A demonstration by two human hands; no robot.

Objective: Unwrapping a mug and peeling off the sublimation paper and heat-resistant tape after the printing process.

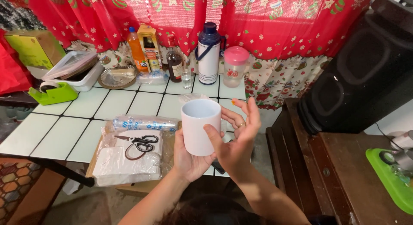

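**White mug held over the edge of a tiled table**

While both hands meet at the front edge of the table [56,134], a plain white mug [200,127] stands upright between them, smooth, cylindrical and glossy, its mouth open to the camera. The left hand [189,160] cups it from below and behind, fingers wrapped round the base. The right hand [238,137] lies against its right side, thumb pressed on the front wall, the other fingers spread loosely open and holding nothing else; a ring shows on one of them.

Just left of the mug, on the table's near edge, lies a stack of white sheets in clear crinkled plastic [129,158], with black-handled scissors [142,143] on top and a clear-wrapped roll [144,122] behind it. Along the far edge, against the red patterned curtain [258,18], stand an orange bottle [137,48], a dark bottle [174,61], a small drinking glass [186,76], a white flask with a blue cap [208,53] and a pink-lidded pitcher [234,66]. A green tape dispenser [53,94] sits at the far left.

The middle of the tiled top between these rows is bare. To the right, past a narrow gap, a dark wooden cabinet [327,165] carries a large black speaker [361,70].
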